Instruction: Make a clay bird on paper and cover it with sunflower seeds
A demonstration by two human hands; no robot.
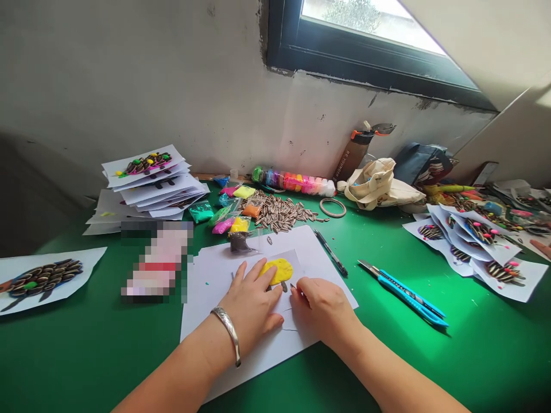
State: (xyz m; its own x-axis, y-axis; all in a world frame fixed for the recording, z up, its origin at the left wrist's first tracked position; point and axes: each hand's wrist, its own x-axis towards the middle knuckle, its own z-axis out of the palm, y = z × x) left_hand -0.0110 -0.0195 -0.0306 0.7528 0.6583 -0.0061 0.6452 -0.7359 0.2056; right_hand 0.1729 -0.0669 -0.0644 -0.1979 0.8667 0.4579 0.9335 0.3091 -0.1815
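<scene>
White paper sheets [215,275] lie in front of me with a flattened patch of yellow clay [282,271] on the top piece. Below the patch sits a small dark oval bit of clay [284,286]. My left hand [253,295] rests flat on the paper, fingers spread, its fingertips at the yellow clay's left edge. Close to the right of the dark oval, my right hand [321,301] is closed in a pinch against the sheet. A tiny dark tip shows at its fingers, too small to name. A bag of dark clay [243,243] lies at the paper's far edge.
Behind the paper are bags of coloured clay [224,225] and a heap of sunflower seeds [284,212]. A pen [330,252] and a blue utility knife [404,292], blade out, lie rightward. Seed pictures are stacked left [146,172] and right [477,241]. Another person's hand [541,249] shows far right.
</scene>
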